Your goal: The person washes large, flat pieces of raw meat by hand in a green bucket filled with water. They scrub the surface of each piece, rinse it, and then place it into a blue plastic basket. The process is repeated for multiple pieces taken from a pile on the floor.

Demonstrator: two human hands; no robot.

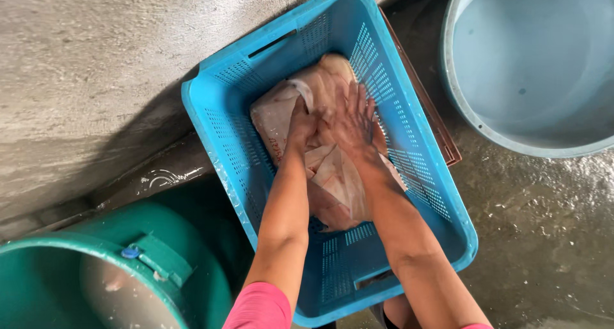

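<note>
wall: rough grey concrete (96,66) up-left of the fingers | floor: wet dark concrete (537,239) down-right of fingers | green tub (77,284) lower-left | pale blue basin (531,66) upper-right | light: soft daylight
</note>
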